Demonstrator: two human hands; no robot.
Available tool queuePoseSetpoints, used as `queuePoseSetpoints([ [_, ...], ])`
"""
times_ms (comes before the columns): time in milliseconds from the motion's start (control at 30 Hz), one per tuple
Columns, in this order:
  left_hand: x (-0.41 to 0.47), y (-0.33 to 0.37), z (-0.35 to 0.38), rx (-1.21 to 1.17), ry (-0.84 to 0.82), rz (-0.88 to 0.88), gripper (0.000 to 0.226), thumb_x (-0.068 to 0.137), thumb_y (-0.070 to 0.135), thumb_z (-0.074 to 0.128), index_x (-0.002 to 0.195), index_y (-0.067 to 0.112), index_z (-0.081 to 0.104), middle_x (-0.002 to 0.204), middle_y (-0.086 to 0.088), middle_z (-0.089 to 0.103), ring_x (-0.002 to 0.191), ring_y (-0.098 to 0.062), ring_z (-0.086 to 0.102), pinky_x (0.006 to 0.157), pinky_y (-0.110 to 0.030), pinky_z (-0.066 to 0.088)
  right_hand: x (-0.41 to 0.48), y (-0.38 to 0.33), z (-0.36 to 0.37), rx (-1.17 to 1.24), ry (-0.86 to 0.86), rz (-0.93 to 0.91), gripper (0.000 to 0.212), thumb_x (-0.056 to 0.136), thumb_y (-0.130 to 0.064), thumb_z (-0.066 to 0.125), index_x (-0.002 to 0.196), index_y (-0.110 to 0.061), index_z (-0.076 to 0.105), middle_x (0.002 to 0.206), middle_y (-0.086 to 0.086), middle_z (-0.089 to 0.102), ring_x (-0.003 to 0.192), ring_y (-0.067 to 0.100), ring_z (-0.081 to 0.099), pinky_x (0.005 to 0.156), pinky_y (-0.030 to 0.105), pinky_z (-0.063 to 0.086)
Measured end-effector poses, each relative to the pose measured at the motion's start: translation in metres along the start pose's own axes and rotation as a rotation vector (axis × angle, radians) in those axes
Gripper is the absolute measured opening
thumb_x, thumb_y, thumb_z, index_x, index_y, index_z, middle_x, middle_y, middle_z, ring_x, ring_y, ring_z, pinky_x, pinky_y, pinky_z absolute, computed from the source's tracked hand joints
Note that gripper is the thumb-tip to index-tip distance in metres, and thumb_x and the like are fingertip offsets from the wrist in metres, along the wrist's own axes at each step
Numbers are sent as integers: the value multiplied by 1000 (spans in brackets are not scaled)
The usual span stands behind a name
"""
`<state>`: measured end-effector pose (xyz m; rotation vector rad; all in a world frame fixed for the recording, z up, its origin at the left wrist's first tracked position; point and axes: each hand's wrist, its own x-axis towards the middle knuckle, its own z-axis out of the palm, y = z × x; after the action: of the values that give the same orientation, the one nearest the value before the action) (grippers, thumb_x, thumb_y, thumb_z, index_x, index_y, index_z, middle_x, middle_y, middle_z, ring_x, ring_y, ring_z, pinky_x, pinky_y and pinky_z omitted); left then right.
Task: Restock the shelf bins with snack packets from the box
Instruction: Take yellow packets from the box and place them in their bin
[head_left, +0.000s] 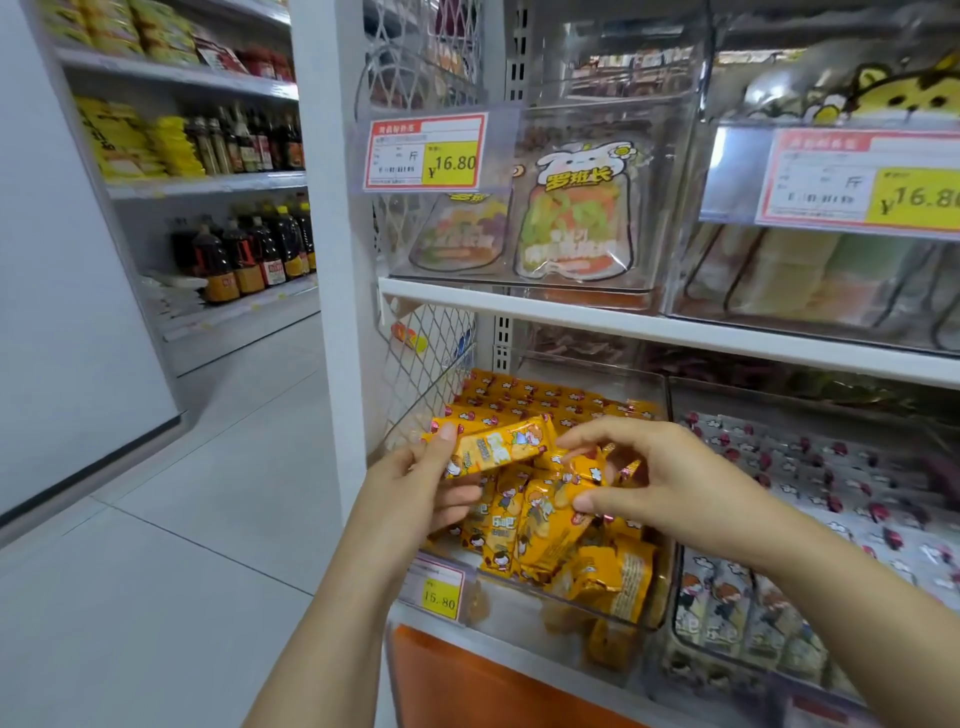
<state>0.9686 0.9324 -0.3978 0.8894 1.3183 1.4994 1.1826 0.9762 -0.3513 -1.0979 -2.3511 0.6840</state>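
Note:
A clear shelf bin (655, 587) on the lower shelf is full of yellow snack packets (535, 400). My left hand (415, 483) grips one yellow packet (498, 448) just above the bin's front left, thumb on its left end. My right hand (670, 483) hovers over the middle of the bin and pinches another yellow packet (582, 470) between thumb and fingers. More yellow packets (540, 525) lie heaped below both hands. The box is not in view.
Right of the yellow bin stands a clear bin of white and grey packets (810, 467). The shelf above (623, 319) holds clear bins of candy bags (576, 218) with price tags (426, 151). A wire mesh panel (426, 358) borders the left. Bottles (244, 254) line a far shelf.

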Motion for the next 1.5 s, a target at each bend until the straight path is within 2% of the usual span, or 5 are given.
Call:
queuePoseSetpoints([
  [300, -10, -4, 13, -178, -248, -177, 39, 94, 46, 44, 121, 21, 56, 114, -8, 69, 98, -27, 69, 86, -51, 54, -6, -2, 1, 326, 118, -20, 30, 63, -40, 73, 93, -40, 69, 56, -1, 56, 52, 6, 48, 55, 16, 40],
  [467, -13, 2, 10, -246, -235, -150, 33, 99, 38, 39, 121, 20, 54, 113, -7, 68, 89, -26, 71, 67, -40, 60, -1, -4, 7, 412, 178, -67, 18, 76, -15, 74, 89, -27, 69, 104, -8, 66, 59, 14, 51, 65, 24, 49],
  [800, -9, 1, -8, -11, -175, 41, 28, 100, 33, 38, 113, 18, 58, 112, -8, 67, 95, -20, 69, 76, -32, 58, 27, -17, 28, 760, 195, 149, 51, 78, -3, 71, 118, -25, 49, 108, 2, 67, 73, 10, 69, 57, 20, 53],
  [1067, 2, -4, -27, 527, -171, 231, 19, 99, 28, 46, 104, 34, 62, 107, 12, 65, 102, -5, 61, 93, -34, 51, 38, -20, 27, 221, 92, 138, 29, 80, -31, 73, 107, -29, 62, 98, -10, 67, 83, 8, 66, 76, 26, 55],
  [1500, -6, -10, -48, 340, 133, 242, 14, 94, 20, 56, 102, 27, 64, 98, 9, 69, 85, -3, 67, 84, -29, 53, 48, -21, 61, -647, -71, 102, 40, 85, -40, 65, 122, -29, 54, 119, -7, 56, 110, 17, 52, 84, 36, 51],
])
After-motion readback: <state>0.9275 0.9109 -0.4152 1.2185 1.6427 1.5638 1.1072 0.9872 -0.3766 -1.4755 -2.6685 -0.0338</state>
